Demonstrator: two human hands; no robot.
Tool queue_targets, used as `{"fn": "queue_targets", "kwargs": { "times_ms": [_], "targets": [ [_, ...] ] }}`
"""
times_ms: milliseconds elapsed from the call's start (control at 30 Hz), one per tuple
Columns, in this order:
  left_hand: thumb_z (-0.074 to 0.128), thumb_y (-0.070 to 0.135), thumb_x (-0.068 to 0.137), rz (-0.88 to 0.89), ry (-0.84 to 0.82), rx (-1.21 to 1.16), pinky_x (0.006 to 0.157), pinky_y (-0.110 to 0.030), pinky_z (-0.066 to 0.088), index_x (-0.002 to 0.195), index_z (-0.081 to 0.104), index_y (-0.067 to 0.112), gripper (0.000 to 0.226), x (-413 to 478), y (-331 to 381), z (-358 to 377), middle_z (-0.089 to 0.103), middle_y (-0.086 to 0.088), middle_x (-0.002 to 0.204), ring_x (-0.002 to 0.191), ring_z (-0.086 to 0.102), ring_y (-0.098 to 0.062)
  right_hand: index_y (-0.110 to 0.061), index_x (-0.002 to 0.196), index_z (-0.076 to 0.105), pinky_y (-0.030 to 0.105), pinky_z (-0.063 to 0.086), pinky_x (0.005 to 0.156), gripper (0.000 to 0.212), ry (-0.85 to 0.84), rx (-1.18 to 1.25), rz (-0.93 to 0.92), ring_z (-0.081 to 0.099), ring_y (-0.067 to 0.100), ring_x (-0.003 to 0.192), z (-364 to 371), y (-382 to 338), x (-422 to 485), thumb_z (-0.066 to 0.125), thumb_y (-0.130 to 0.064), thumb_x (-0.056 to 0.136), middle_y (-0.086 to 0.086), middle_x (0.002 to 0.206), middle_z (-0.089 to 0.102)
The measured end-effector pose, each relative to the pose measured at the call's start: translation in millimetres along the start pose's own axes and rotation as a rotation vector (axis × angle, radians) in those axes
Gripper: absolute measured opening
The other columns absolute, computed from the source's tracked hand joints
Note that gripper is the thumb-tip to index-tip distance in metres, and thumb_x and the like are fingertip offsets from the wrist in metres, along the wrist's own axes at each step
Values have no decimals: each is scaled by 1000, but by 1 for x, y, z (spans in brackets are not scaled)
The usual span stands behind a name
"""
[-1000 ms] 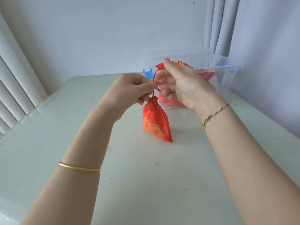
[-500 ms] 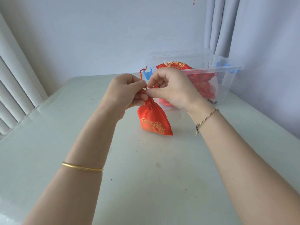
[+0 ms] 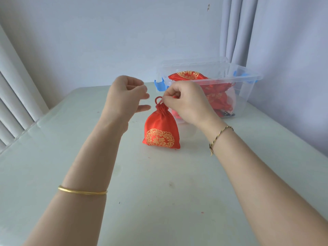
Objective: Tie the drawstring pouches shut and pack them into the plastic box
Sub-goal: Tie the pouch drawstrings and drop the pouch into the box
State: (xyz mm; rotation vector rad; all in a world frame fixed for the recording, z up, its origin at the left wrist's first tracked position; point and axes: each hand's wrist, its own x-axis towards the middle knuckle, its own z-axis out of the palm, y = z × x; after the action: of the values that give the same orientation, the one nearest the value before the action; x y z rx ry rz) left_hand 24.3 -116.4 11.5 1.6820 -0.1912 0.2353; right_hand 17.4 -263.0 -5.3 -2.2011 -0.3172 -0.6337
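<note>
Centrally, red pouch (image 3: pixel 160 132) stands upright on the bench (image 3: pixel 159 201), gold emblem facing the camera, neck gathered closed. Drawstring (image 3: pixel 158 100) sticks up from the neck in a small loop. Right hand (image 3: pixel 186 102) fingers curled, pinching the drawstring just above the neck. Left hand (image 3: pixel 127 96) just left of the loop, not touching it, fingers loosely bent, thumb out, gripping nothing. Clear plastic box (image 3: pixel 248 80) sits behind and right of the pouch, near the bench's far edge, lid off, blue latches (image 3: pixel 159 84) at its ends. Packed pouches (image 3: pixel 186 76) piled inside, same red with gold print, top one reaching rim level; count unclear. Gold bangle (image 3: pixel 82 192) on left forearm, braided cord bracelet (image 3: pixel 220 135) on right wrist. Curtain (image 3: pixel 234 29) behind the box, blinds (image 3: pixel 10 107) at far left.
</note>
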Motion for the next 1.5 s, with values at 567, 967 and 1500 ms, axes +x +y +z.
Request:
{"fn": "queue_targets", "kwargs": {
  "times_ms": [567, 967, 1500],
  "targets": [
    [69, 22, 81, 366, -74, 580, 68, 3, 31, 89, 70, 24, 8, -3, -5, 6, 55, 1, 113, 101, 50, -5, -12, 56, 47, 18, 22, 39, 32, -113, 706, 492, 27, 6, 35, -3, 1, 4, 61, -4, 84, 1, 52, 38],
    [62, 14, 83, 433, -24, 609, 66, -3, 33, 78, 64, 15, 6, -1, -9, 9, 53, 4, 94, 80, 53, -7, -6, 73, 59, 15, 27, 39, 13, -173, 746, 498, 30, 3, 35, -8, 7, 3, 61, -2, 85, 2, 57, 39],
    [44, 9, 93, 215, -236, 488, 58, -21, 40, 85, 52, 13, 12, 3, -14, 5, 55, 4, 74, 67, 53, -10, -16, 96, 65, 28, 53, 58, 15, -320, 330, 326, 61, 11, 73, -25, 14, -4, 68, -21, 83, 8, 88, 64]
  ]
}}
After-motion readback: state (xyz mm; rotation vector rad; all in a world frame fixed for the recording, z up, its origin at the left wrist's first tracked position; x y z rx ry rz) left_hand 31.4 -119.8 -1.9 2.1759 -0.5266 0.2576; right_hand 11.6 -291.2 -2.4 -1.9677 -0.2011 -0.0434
